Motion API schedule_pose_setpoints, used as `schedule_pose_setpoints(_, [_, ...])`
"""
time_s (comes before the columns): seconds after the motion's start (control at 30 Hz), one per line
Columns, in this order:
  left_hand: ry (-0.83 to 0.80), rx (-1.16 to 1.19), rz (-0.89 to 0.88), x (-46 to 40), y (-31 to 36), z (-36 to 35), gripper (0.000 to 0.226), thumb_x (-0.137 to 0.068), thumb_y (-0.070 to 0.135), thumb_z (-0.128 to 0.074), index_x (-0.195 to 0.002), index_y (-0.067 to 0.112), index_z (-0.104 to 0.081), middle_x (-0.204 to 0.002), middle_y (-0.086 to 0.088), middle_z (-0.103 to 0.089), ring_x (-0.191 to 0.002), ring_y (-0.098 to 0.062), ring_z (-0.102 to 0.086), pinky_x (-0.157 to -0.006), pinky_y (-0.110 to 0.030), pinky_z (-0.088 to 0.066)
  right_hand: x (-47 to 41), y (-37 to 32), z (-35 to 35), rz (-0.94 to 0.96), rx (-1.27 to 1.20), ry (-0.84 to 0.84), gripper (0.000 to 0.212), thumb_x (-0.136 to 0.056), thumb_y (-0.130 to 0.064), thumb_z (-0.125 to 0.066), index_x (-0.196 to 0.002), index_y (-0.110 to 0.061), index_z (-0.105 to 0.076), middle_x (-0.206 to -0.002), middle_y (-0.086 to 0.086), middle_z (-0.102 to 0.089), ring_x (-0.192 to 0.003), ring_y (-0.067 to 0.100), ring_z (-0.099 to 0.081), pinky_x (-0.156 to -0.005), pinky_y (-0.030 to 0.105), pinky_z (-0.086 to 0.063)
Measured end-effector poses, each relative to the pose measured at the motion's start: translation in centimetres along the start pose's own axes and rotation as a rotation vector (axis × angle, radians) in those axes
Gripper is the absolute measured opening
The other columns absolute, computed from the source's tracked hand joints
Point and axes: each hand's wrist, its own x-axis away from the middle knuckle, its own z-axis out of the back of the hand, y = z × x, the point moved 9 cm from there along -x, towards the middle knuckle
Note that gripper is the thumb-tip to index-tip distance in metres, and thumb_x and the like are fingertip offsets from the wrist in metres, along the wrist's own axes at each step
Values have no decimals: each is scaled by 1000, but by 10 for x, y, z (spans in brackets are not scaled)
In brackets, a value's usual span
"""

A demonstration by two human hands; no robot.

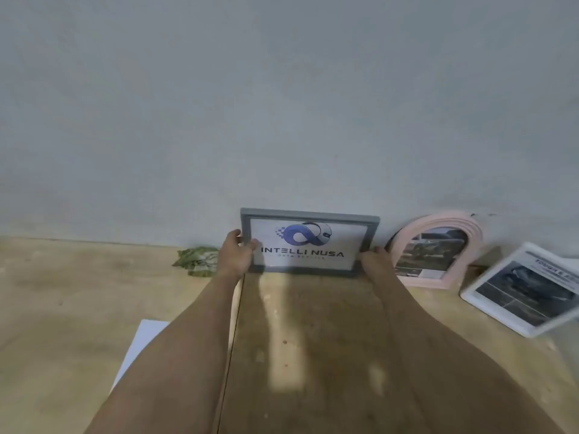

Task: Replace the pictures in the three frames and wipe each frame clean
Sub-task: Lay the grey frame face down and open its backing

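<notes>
Left hand [239,253]: fingers curled round the left edge of the grey frame [308,242], thumb lying on the front face at the lower left corner of the print. Grip is closed on the frame. Right hand [374,256]: pressed against the frame's right edge near its lower corner; most of the hand is masked by the forearm, so whether its fingers actually wrap the edge cannot be told, though contact looks likely.

The grey frame stands upright on the wooden table [62,308], its top resting at or very near the wall [282,104], and carries a logo print reading "INTELLI NUSA". A two-sided hold of this kind suits steadying or squaring the frame against the wall; judged as the setting-down of a finished frame, not confirmed.

Adjacent items: a pink arched frame [435,252] leans on the wall just beside the right hand, holding a vehicle picture. A white frame [520,289] sits further right, tilted, partly out of view, also with a vehicle picture. A green cloth [195,260] lies crumpled near the wall, just left of the left hand. A white sheet [141,346] lies near the table's front, partly under the left forearm.

Clearance: tight on the right, where the pink frame crowds the hand; open table in front of the grey frame.
</notes>
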Motion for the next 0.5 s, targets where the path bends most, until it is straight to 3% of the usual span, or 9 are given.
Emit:
schedule_pose_setpoints(0.13, [99,-54,-37,-7,4,-2,37,-98,22,-57,-132,8,-55,-128,-10,-63,-115,-31,-59,-99,-42,-47,-15,-2,2,56,52,14,31,-84,-13,-58,-114,-8,-59,-111,13,-64,-101,30,-59,-93,47,-50])
schedule_pose_setpoints(0.3, [145,-168,-120,-1,13,10,25,-100,28,-52,-119,14,-58,-111,-3,-65,-99,-31,-61,-84,-49,-54,0,-3,20,215,38,53,26,-90,-17,-62,-113,-6,-60,-101,3,-60,-95,23,-57,-80,33,-45])
schedule_pose_setpoints(0.43, [121,-266,-164,16,11,15,27,-100,32,-53,-115,10,-60,-102,-4,-67,-91,-28,-61,-79,-37,-46,30,3,37,301,-134,-69,19,-89,-13,-66,-107,-7,-64,-96,0,-68,-87,17,-66,-64,15,-51])
schedule_pose_setpoints(0.5, [83,-258,-135,35,3,15,28,-99,34,-53,-112,11,-61,-105,-8,-70,-93,-30,-64,-80,-38,-47,53,7,52,302,-132,-89,14,-86,-13,-69,-99,-8,-66,-92,2,-69,-86,19,-67,-67,24,-56])
